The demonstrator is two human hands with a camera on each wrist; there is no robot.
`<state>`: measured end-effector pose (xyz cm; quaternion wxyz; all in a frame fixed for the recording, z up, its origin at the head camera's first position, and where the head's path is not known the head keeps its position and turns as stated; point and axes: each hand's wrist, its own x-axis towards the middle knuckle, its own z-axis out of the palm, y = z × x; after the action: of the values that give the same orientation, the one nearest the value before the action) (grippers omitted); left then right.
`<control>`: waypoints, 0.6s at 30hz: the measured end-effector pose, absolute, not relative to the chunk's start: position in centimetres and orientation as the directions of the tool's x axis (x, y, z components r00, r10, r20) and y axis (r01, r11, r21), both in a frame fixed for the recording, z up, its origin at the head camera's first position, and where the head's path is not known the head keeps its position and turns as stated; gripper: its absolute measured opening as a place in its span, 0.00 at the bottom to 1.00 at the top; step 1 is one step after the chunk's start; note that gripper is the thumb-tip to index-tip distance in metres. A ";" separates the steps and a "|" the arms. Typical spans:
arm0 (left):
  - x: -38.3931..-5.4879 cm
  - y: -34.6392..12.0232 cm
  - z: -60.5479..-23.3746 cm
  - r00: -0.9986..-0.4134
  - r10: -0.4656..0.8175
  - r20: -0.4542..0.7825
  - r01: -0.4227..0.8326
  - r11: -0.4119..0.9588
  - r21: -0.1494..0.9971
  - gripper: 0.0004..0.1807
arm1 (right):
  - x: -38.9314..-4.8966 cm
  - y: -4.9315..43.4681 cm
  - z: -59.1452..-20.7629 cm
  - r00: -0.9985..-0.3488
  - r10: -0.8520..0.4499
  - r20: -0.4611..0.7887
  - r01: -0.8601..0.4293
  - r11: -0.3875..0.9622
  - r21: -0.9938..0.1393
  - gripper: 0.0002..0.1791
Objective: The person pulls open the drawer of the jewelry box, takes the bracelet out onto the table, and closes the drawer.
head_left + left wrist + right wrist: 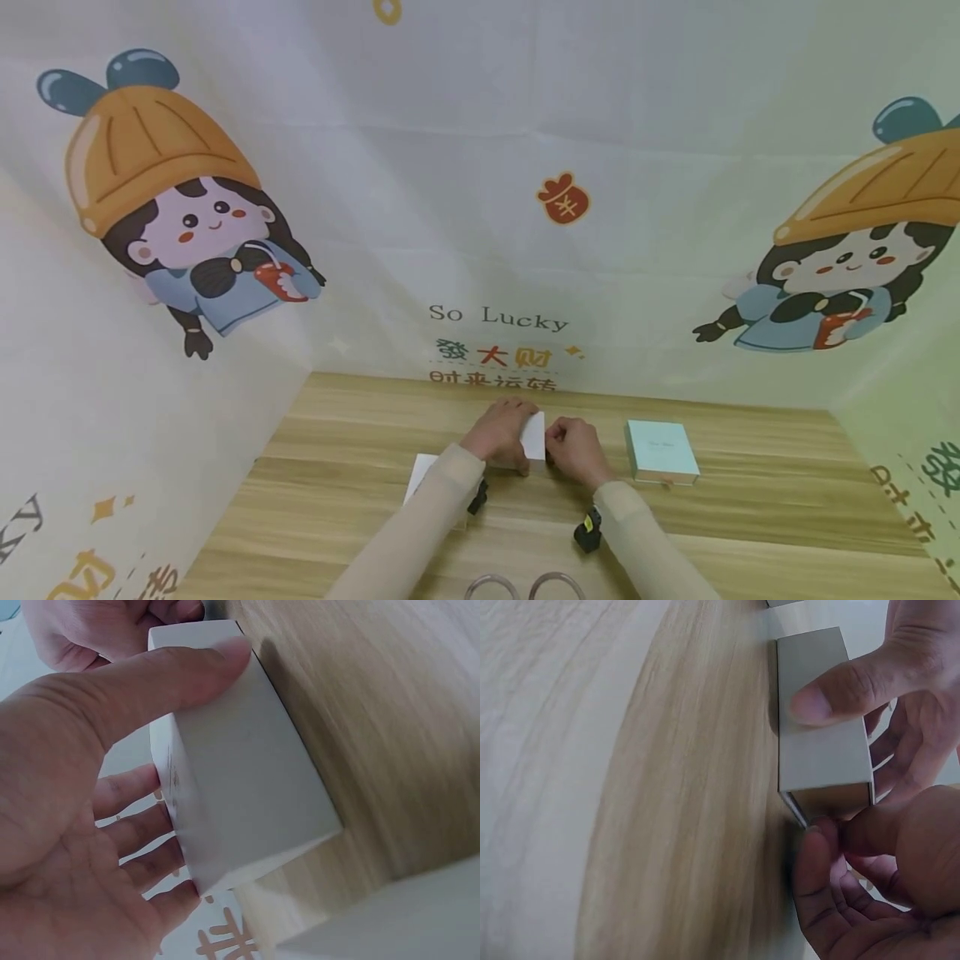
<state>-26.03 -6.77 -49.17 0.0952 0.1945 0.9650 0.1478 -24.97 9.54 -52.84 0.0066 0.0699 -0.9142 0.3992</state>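
Note:
A small white box lies on the wooden table in front of me. My left hand grips it across its width. In the left wrist view the thumb lies on the top face of the box, and the other fingers are along the far side. At the box's right end is my right hand. In the right wrist view, the thumb and fingers of the right hand pinch a thin flap at the box's end. That end face looks brownish and shaded; the fingers hide part of it.
To the right sits a pale mint box. Another white box is partly covered by my left forearm. Two clear curved rims show at the table's near edge. A printed cloth hangs behind the wooden table.

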 end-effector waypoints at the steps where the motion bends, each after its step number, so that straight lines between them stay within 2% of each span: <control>1: -26.0 -6.8 -49.1 -0.904 0.407 -0.133 0.351 0.881 0.317 0.54 | -25.0 9.6 -52.8 -0.990 -0.125 0.067 -0.134 0.670 -0.730 0.05; 6: -25.8 -7.0 -48.9 -0.894 0.421 -0.152 0.369 0.885 0.284 0.56 | -24.8 9.9 -52.8 -0.988 -0.141 0.063 -0.140 0.651 -0.746 0.03; 10: -25.4 -7.4 -48.7 -0.897 0.423 -0.127 0.370 0.876 0.310 0.60 | -24.8 10.2 -52.8 -0.983 -0.158 0.090 -0.171 0.636 -0.752 0.05; 14: -25.4 -8.0 -48.6 -0.913 0.403 -0.067 0.352 0.859 0.371 0.64 | -24.9 10.8 -52.5 -0.978 -0.174 0.112 -0.197 0.613 -0.765 0.09; 18: -25.5 -8.5 -48.4 -0.938 0.343 -0.043 0.283 0.832 0.476 0.61 | -25.2 11.4 -51.8 -0.973 -0.212 0.096 -0.207 0.600 -0.773 0.17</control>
<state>-25.51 -8.51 -48.44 0.0632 0.1640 0.9551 0.2385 -25.20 11.37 -51.79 -0.0031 0.1171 -0.8945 0.4315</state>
